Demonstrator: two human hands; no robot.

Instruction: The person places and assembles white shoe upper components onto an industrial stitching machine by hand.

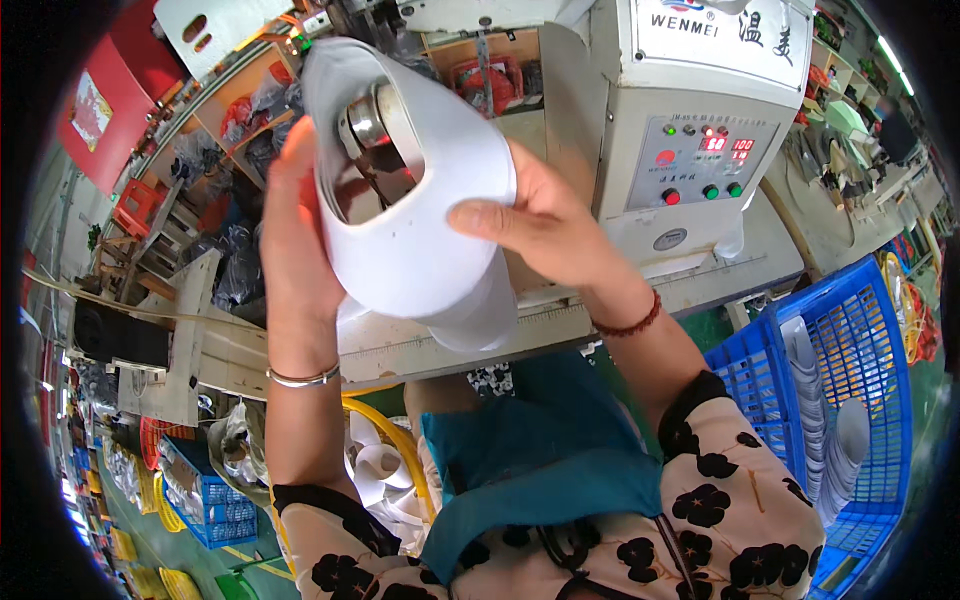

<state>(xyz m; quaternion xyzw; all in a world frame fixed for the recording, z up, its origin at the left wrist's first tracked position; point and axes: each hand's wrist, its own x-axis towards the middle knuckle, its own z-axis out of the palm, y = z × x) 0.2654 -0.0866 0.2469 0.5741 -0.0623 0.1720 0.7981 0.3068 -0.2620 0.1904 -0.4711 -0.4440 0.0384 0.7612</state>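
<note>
A smooth white piece, which looks like a shoe upper (385, 265), is held up in front of the machine with its large opening toward me. My left hand (300, 230) grips its left side, fingers pointing up along the edge. On the right side my right hand (545, 215) closes on it, thumb pressed on the outer face and fingers partly hidden behind. Through the opening shows a shiny metal machine part (368, 122); whether the piece touches it I cannot tell. Another white flap (475, 310) hangs below the piece.
A grey machine with a control panel (690, 165) stands at the right on a worktable (570, 318) with a ruled edge. At lower right, a blue crate (885, 340) holds stacked white pieces (808, 400). White pieces (375, 465) lie in a yellow-rimmed container (405, 440) beside my lap.
</note>
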